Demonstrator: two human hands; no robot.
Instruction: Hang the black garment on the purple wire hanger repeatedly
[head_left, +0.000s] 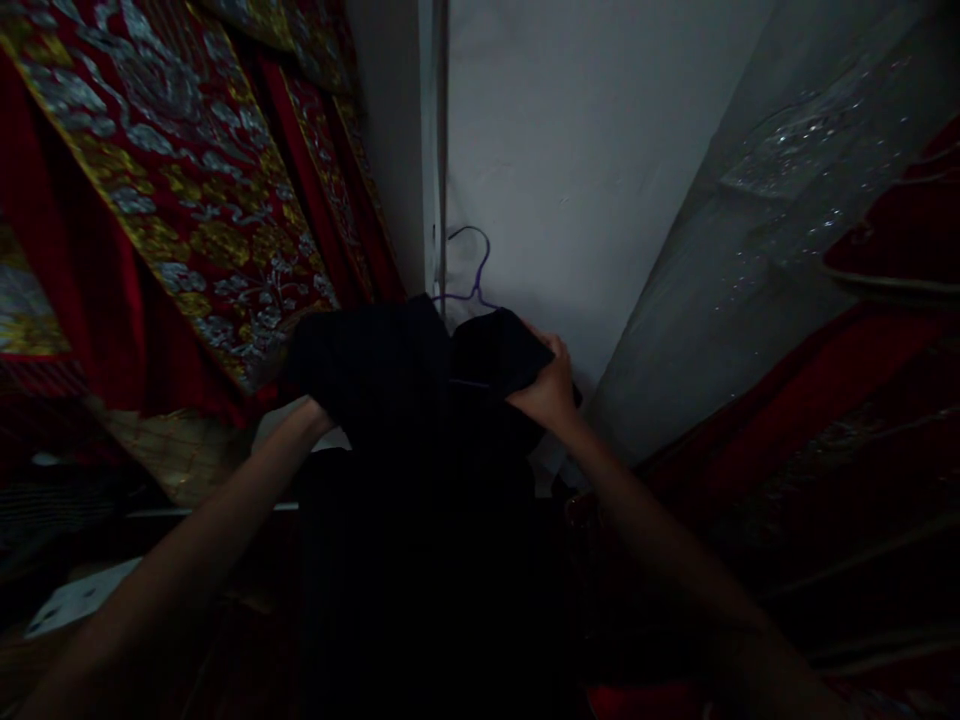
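Note:
A dark garment (375, 360), nearly black, hangs on a thin purple hanger (478, 280) whose hook shows above the collar. My right hand (547, 385) is closed on the garment's right collar edge, thumb and fingers pinching the cloth. At the other side, my left hand (319, 412) reaches under the raised left part of the garment. The cloth covers its fingers, so their grip is hidden. Between the two hands the neck opening shows a bit of the hanger's lower bar. The garment's lower part is lost in deep shadow.
Red robes (217, 190) with gold and silver embroidery hang at the left. Behind the hanger is a pale wall panel (570, 150) with a vertical edge strip. Clear plastic sheeting (795, 180) and red cloth (817, 390) are at the right. White paper (82, 597) lies lower left.

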